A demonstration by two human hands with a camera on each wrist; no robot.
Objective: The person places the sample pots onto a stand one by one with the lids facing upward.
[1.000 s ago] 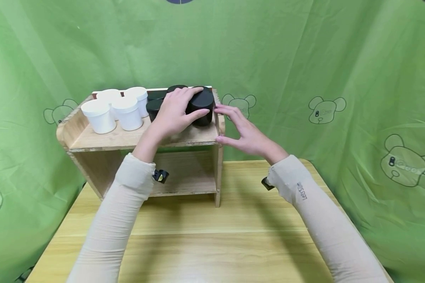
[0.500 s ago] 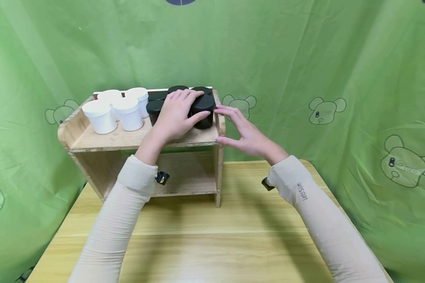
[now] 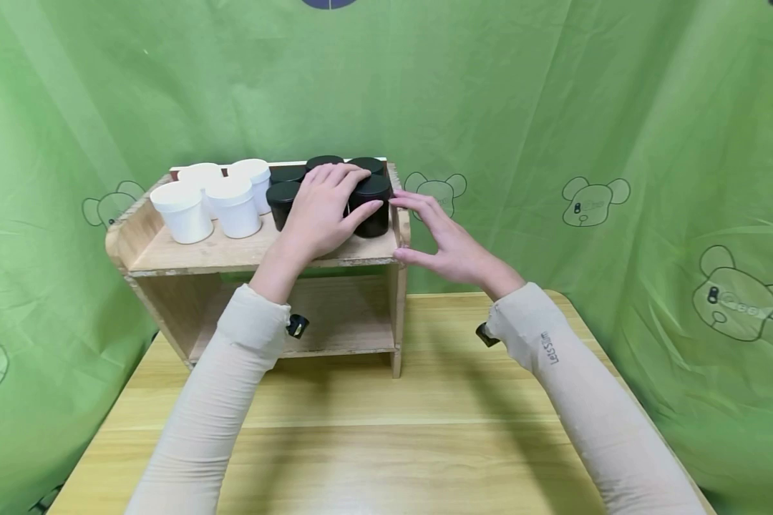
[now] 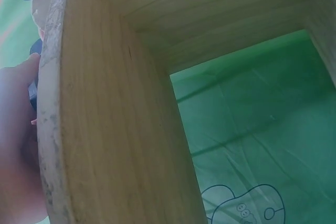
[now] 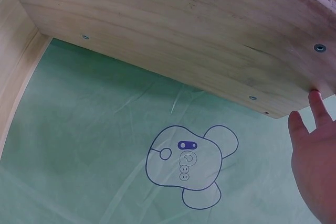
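Note:
In the head view a wooden shelf (image 3: pixel 232 252) carries several lidded black jars on the right of its top board. My left hand (image 3: pixel 318 207) holds the front right black jar (image 3: pixel 372 214), thumb on its near side and index finger by its lid; the other fingers reach over the jars behind. Another black jar (image 3: pixel 283 194) stands left of this hand. My right hand (image 3: pixel 454 247) touches the shelf's right side panel (image 3: pixel 402 229) with fingers extended and thumb at the front edge. In the left wrist view the shelf board (image 4: pixel 115 108) hides most of the left hand.
Several white lidded tubs (image 3: pixel 233 207) stand on the left of the top board. Below is an open compartment with a lower board (image 3: pixel 335 315). The shelf stands on a wooden table (image 3: pixel 361 443), with a green curtain (image 3: pixel 522 107) behind.
The black jar in my left hand has come down and slightly towards me, onto the top board at the front right. The right hand stays in place at the side panel.

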